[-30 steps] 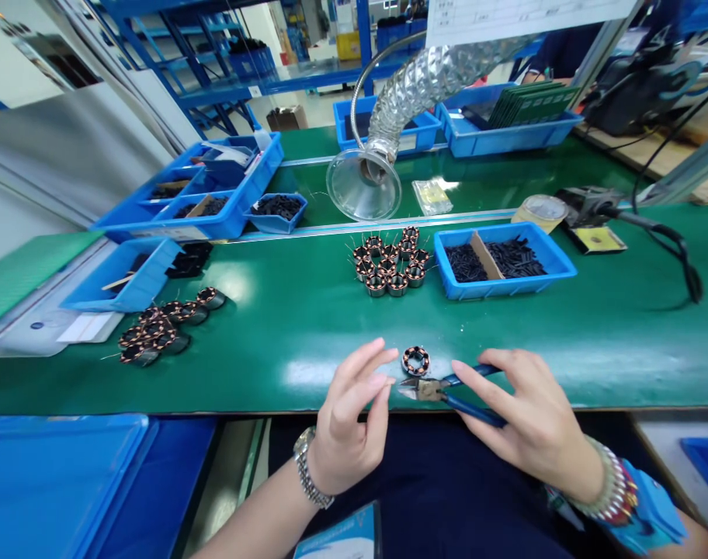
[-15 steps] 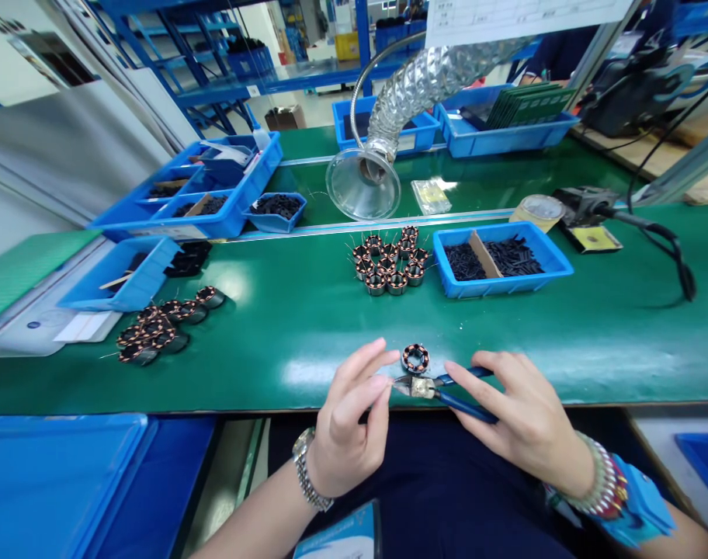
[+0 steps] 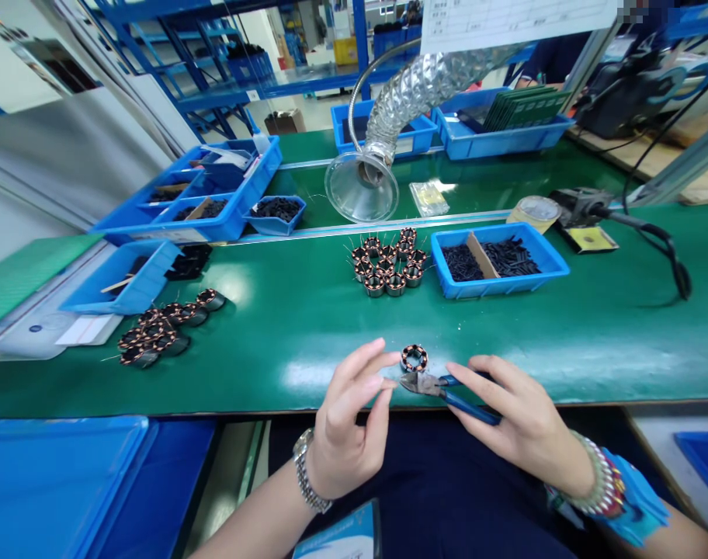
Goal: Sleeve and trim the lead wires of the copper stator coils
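My right hand [image 3: 514,415] is closed round the blue handles of a pair of cutting pliers [image 3: 447,390], whose metal jaws point left. Close to the jaw tips, my left hand [image 3: 357,415] pinches thumb and finger together; whatever is between them is too small to make out. Just beyond the pliers a copper-wound stator coil ring [image 3: 414,358] rests on the green bench, with its round opening facing up. The fingertips of my left hand are right beside this ring.
Several wound stators [image 3: 386,264] with upright wire ends stand beside a divided blue tray [image 3: 499,289] of black pieces. More stators [image 3: 156,330] sit at left. A clear extraction hood [image 3: 354,198] hangs over the bench, and blue bins [image 3: 226,221] line its back left.
The pliers have shifted slightly right, their jaws drawing a little away from my left fingertips and turning. My left hand stays almost in place, still pinching.
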Demonstrator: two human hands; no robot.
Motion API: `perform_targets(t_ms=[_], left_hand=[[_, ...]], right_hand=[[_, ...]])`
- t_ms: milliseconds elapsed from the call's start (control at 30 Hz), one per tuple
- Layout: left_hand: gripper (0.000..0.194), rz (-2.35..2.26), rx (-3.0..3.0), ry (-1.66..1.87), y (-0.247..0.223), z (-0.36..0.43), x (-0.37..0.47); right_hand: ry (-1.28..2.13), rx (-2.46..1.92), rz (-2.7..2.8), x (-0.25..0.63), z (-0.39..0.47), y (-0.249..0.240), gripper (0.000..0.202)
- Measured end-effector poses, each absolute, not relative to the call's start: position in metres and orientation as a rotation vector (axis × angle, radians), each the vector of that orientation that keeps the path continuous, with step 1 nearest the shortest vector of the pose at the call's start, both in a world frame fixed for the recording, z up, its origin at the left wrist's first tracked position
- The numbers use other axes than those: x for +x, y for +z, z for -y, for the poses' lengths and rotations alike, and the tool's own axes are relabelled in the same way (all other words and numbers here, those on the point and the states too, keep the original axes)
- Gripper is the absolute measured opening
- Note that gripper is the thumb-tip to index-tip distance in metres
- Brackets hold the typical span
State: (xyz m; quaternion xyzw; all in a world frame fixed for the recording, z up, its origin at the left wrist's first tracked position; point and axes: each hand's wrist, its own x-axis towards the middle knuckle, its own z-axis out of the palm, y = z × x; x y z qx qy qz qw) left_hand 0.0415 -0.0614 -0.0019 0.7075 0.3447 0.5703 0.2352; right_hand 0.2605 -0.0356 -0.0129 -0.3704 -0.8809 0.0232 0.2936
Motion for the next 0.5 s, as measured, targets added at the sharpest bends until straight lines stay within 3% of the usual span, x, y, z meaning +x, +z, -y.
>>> perform_targets(t_ms=[500], left_hand=[[0.073,-0.962,1.993,1.577,-0.0035,0.0611,0.0416]], right_hand=[[0.006,-0.985,2.365,0.2584,0.0341,-0.0088,0.048]])
